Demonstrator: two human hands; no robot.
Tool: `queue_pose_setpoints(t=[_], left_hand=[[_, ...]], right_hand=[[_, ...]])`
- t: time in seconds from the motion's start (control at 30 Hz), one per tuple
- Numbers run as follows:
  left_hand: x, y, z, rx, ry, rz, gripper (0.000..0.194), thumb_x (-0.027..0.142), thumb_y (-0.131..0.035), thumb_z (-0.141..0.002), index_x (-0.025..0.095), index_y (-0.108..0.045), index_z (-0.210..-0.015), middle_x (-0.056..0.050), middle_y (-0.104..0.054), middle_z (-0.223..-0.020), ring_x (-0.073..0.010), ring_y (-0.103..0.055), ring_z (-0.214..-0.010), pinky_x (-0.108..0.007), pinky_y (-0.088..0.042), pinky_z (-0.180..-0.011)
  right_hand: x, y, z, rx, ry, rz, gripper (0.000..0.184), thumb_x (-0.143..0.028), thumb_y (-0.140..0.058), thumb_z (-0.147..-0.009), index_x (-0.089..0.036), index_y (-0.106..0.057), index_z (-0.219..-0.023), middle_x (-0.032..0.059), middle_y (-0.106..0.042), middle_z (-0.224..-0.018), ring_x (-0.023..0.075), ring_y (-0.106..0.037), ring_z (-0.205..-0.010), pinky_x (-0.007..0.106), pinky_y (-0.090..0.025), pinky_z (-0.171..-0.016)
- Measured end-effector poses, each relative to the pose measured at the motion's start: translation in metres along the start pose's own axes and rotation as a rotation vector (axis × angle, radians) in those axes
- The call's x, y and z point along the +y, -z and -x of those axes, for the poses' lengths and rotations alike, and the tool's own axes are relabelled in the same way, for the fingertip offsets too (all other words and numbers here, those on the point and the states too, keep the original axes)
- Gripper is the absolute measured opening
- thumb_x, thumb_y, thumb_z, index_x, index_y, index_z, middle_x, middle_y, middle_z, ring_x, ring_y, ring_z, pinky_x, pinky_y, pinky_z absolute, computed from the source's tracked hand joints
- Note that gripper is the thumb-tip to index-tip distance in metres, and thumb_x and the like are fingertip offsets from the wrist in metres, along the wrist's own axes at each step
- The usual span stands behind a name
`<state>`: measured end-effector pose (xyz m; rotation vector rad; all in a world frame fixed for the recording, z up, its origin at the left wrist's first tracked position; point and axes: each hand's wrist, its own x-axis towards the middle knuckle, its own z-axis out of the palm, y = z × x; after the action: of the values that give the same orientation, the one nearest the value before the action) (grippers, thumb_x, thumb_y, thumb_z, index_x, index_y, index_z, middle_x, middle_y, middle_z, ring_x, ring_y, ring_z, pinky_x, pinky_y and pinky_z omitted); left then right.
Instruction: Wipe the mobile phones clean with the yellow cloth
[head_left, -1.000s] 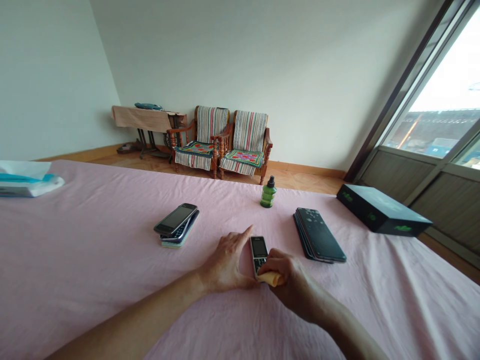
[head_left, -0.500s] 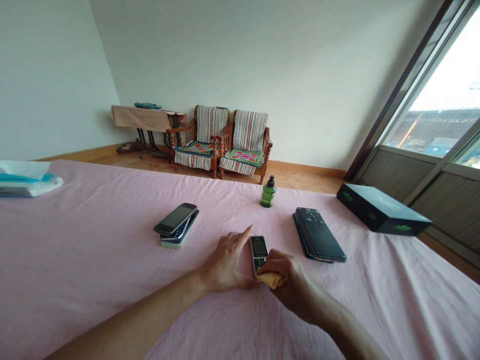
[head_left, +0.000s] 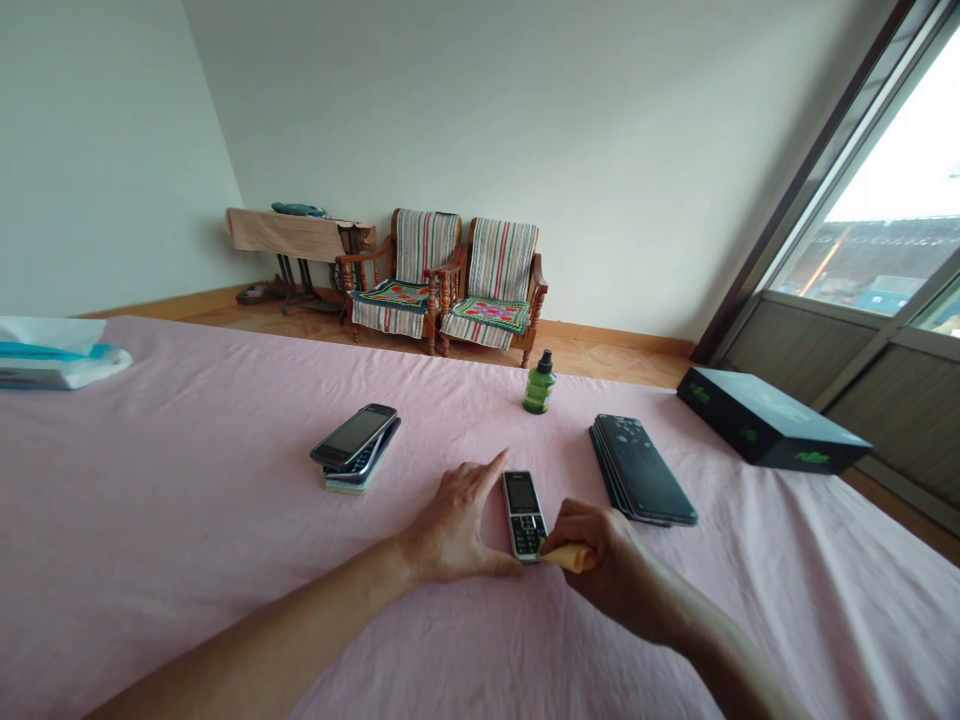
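Note:
A small keypad phone (head_left: 523,500) lies face up on the pink cloth, its screen toward the far side. My left hand (head_left: 457,520) braces it from the left, index finger by the top corner and thumb against the bottom edge. My right hand (head_left: 592,545) is closed on a folded yellow cloth (head_left: 574,557), whose tip is at the phone's lower right edge. Beyond the left hand, a black touchscreen phone (head_left: 354,437) tops a small stack. To the right, a large dark smartphone (head_left: 645,468) lies on another stack.
A green spray bottle (head_left: 539,385) stands behind the phone. A black box (head_left: 772,420) sits at the right edge of the pink cloth (head_left: 225,450), and a tissue pack (head_left: 67,360) at the far left. Two wooden chairs (head_left: 487,285) stand beyond.
My right hand has moved slightly right with the yellow cloth, uncovering the phone's keypad. My left hand keeps its place by the phone. The view has shifted slightly.

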<state>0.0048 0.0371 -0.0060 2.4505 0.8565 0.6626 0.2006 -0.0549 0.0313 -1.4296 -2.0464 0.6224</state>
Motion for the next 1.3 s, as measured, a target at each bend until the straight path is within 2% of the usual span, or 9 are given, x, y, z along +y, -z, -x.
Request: queue_pose_setpoints(t=[0.23,0.43,0.67,0.9,1.13,1.3], left_hand=[[-0.002,-0.001,0.000,0.000,0.007,-0.001,0.123,0.051,-0.087,-0.051,0.025,-0.014,-0.147,-0.013,-0.048,-0.133,-0.0356,-0.043,-0.119,-0.050,-0.032,-0.101],[-0.002,-0.002,0.000,0.006,0.006,0.003,0.126,0.052,-0.087,-0.048,0.025,-0.015,-0.147,-0.013,-0.048,-0.134,-0.0369,-0.043,-0.120,-0.051,-0.032,-0.101],[-0.002,-0.002,-0.001,0.018,0.006,-0.005,0.121,0.045,-0.087,-0.050,0.024,-0.017,-0.147,-0.013,-0.049,-0.131,-0.0355,-0.045,-0.118,-0.049,-0.033,-0.100],[-0.002,-0.001,0.000,0.003,-0.003,-0.002,0.126,0.053,-0.087,-0.048,0.024,-0.015,-0.147,-0.013,-0.049,-0.132,-0.0353,-0.044,-0.118,-0.049,-0.032,-0.100],[-0.004,-0.003,0.000,0.013,-0.008,-0.013,0.122,0.050,-0.086,-0.051,0.025,-0.015,-0.147,-0.012,-0.048,-0.133,-0.0349,-0.044,-0.118,-0.049,-0.033,-0.100],[-0.003,-0.004,-0.001,-0.002,-0.015,-0.053,0.120,0.050,-0.084,-0.052,0.023,-0.015,-0.147,-0.013,-0.047,-0.134,-0.0345,-0.043,-0.120,-0.048,-0.031,-0.102]], right_hand=[[-0.004,-0.005,-0.002,-0.007,0.043,-0.028,0.034,0.006,-0.049,-0.070,-0.019,-0.072,-0.075,0.0003,-0.060,-0.076,0.0096,-0.056,-0.067,0.020,-0.039,-0.058],[-0.004,-0.001,-0.001,-0.020,0.020,-0.011,0.041,0.010,-0.046,-0.064,-0.020,-0.072,-0.074,-0.0006,-0.059,-0.074,0.0091,-0.056,-0.065,0.019,-0.038,-0.056],[-0.007,-0.012,-0.004,-0.011,0.068,-0.059,0.035,0.006,-0.049,-0.071,-0.020,-0.073,-0.077,0.0007,-0.058,-0.077,0.0093,-0.055,-0.067,0.019,-0.037,-0.057],[0.005,0.002,-0.001,0.023,0.007,0.011,0.038,0.009,-0.047,-0.065,-0.019,-0.071,-0.075,-0.0005,-0.060,-0.074,0.0087,-0.056,-0.064,0.019,-0.037,-0.057],[0.002,-0.012,-0.005,0.016,0.067,-0.020,0.030,0.004,-0.052,-0.074,-0.020,-0.070,-0.076,0.0003,-0.058,-0.077,0.0095,-0.055,-0.068,0.020,-0.037,-0.059],[0.008,-0.014,-0.008,0.044,0.068,-0.025,0.032,0.006,-0.051,-0.073,-0.020,-0.069,-0.080,0.0007,-0.057,-0.081,0.0102,-0.055,-0.071,0.021,-0.038,-0.062]])
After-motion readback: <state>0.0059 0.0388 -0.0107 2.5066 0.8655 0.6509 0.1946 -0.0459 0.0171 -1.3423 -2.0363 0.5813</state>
